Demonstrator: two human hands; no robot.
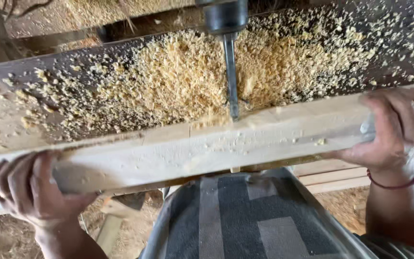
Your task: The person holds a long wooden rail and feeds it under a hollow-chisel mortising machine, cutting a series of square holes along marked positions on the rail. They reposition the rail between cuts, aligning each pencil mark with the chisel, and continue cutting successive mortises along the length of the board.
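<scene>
Pale wood shavings (pixel 202 76) lie heaped across the dark desk (pixel 398 52) behind your work, thickest around the drill bit and thinning to scattered flakes toward both ends. From the top edge a metal chuck (pixel 225 17) hangs down, and its long drill bit (pixel 231 76) drops straight into the upper face of the wooden beam (pixel 192 151), so the bit stands squarely between your two hands. A small mound of fresh chips sits where the tip meets the wood.

Below the beam your grey patterned garment (pixel 250 216) fills the lower middle, with stacked pale boards (pixel 341 175) to its right and sawdust-strewn ground (pixel 130 235) to its left. No packages, labels or signs show.

The beam runs nearly the full width of the view, tilted slightly, lower at your left and higher at your right, resting along the near edge of the desk.

Your left hand (pixel 27 189) is curled around the beam's lower edge near its left end, fingers closed onto the wood from below. Your right hand (pixel 396 129), with a red cord on the wrist, is clamped over the beam's right end, fingers wrapped across its top face. Both hands sit well apart from the bit.
</scene>
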